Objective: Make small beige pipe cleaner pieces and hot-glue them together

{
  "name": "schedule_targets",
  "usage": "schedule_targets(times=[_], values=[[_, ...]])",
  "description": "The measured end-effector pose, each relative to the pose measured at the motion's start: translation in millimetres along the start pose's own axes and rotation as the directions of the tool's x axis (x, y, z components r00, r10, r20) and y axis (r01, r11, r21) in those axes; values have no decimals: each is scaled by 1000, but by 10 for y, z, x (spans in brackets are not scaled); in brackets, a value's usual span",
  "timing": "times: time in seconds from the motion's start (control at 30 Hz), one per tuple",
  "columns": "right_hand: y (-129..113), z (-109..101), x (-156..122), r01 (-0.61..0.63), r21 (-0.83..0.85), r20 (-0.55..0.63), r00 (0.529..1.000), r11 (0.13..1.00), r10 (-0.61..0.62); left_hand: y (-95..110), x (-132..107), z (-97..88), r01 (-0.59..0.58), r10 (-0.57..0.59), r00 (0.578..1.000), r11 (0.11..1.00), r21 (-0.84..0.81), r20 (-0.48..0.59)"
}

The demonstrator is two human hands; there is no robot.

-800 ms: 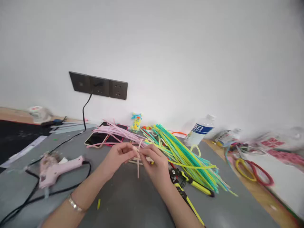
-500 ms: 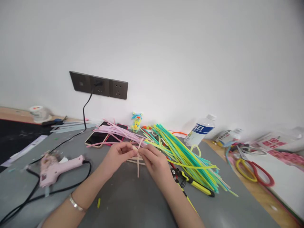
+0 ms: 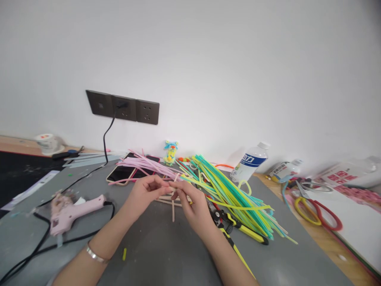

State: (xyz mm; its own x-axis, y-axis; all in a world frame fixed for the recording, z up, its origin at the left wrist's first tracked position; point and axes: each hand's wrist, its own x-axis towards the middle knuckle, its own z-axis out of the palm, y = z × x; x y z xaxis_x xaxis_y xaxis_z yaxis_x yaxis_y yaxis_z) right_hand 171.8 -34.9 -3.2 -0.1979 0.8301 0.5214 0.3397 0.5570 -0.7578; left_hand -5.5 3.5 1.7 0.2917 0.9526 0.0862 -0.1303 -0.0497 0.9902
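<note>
A pale pink pipe cleaner (image 3: pixel 173 210) hangs down between my two hands. My left hand (image 3: pixel 149 194) is closed in a pinch at its upper part, the fingertips meeting those of the other hand. My right hand (image 3: pixel 190 200) pinches the same spot from the right, its fingers bent over the strand. The exact join under the fingertips is hidden. Behind the hands lies a bundle of pink pipe cleaners (image 3: pixel 149 165), and to the right a larger bundle of green and yellow pipe cleaners (image 3: pixel 238 198).
Yellow-handled pliers (image 3: pixel 247 232) lie right of my right hand. A pink glue gun (image 3: pixel 74 214) with its black cord is at left. Phones (image 3: pixel 120 174), a small pipe-cleaner figure (image 3: pixel 170 153) and a bottle (image 3: pixel 250 163) stand or lie behind; scissors (image 3: pixel 318 214) are at far right.
My right hand has shifted slightly, its fingertips moving up and left over the left fingertips. The pale pink strand stays hanging in nearly the same place.
</note>
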Motion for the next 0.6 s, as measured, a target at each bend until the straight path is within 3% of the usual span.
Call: schedule_targets(times=[0.13, 0.23, 0.43, 0.6], values=[[25, 63, -2, -151, 220, -33, 986, 964, 162, 25, 1, -5, 15, -15, 1000, 999, -39, 9], [29, 77, 10, -168, 273, -105, 973, 947, 203, 56, -6, 12, 7, -6, 1000, 999, -52, 31], [-8, 37, 18, -7, 87, -229, 973, 996, 27, 37, -10, 24, -49, 48, 998, 999, 16, 26], [-7, 41, -6, 7, -5, -267, 964, 1000, -8, -13, -42, 20, -189, 202, 979, 949, 254, -27]])
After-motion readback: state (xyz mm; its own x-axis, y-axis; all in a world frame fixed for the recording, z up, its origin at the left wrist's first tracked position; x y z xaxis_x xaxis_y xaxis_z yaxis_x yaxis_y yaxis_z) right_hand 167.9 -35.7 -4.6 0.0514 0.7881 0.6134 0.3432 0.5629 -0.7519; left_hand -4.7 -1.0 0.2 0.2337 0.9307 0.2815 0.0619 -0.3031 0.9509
